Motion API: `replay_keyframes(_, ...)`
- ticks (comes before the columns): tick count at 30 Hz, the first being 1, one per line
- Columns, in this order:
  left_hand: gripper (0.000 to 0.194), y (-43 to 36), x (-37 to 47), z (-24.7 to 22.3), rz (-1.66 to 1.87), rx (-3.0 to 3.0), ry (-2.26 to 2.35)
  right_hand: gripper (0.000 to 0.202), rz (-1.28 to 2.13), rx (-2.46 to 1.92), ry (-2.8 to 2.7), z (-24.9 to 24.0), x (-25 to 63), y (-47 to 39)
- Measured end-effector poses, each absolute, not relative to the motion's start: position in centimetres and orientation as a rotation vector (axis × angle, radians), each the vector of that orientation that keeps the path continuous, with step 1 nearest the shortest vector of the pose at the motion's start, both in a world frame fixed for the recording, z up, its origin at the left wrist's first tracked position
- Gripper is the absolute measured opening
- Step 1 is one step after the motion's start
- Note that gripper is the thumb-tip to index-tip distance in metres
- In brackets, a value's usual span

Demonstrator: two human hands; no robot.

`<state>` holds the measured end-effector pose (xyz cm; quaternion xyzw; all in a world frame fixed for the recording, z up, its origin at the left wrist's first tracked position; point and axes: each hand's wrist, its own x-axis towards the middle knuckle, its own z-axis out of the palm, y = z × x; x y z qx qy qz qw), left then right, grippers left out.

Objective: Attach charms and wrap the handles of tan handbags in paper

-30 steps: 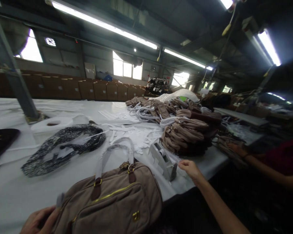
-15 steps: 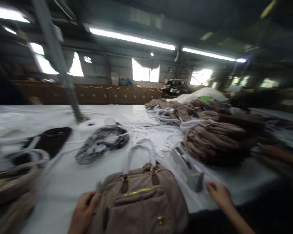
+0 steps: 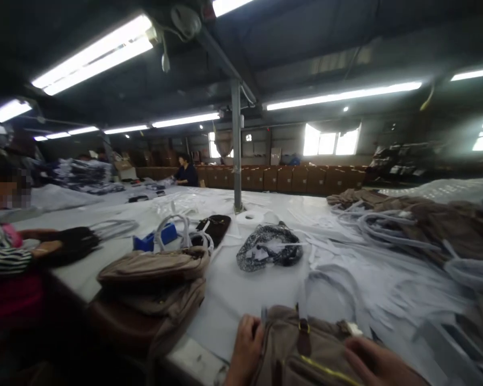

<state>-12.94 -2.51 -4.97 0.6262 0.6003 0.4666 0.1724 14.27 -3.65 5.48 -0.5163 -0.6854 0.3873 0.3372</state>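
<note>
A brown fabric handbag (image 3: 290, 343) with a yellow-toned zipper lies at the table's front edge, its white-wrapped handles (image 3: 338, 273) standing up. My left hand (image 3: 247, 343) is closed on the bag's left edge, beside a small grey piece whose kind I cannot make out. Over the bag's upper right side is my right hand (image 3: 376, 359), its fingers pressed together next to a small white scrap (image 3: 353, 328). What these fingers hold, if anything, is hidden. A grey tape-dispenser-like block (image 3: 451, 343) stands right of the bag.
Behind the bag lie a black speckled plastic bag (image 3: 251, 249) and a white roll (image 3: 249, 217). Stacked brown bags (image 3: 156, 268) are at left, other brown bags (image 3: 446, 225) at right. A post (image 3: 236, 145) rises from the table. A co-worker in striped sleeves (image 3: 8, 252) is at far left.
The view has swung left, bringing the co-worker and stacked bags into sight. My right hand has come from beside the grey block onto the handbag. My left hand stays at its left edge.
</note>
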Motion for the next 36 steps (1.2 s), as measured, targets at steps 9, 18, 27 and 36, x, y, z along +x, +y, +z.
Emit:
replay_keyframes(9,0.017,-2.6,-13.4,-4.5,1.315,1.711,1.620,0.016,0.866,-1.070,-2.237,4.0,1.4,0.4)
replay_keyframes(18,0.016,-2.6,-13.4,-4.3,1.324,1.716,1.624,0.016,0.785,-1.178,-2.281,1.6,0.3,2.4)
replay_keyframes(27,0.016,-2.6,-13.4,-4.1,1.311,1.723,1.598,0.010,0.840,-1.270,-2.225,1.6,0.4,2.9)
replay_keyframes(36,0.010,-2.8,-13.7,-3.6,1.292,1.712,1.557,0.017,0.852,-1.245,-2.182,0.5,0.0,2.7)
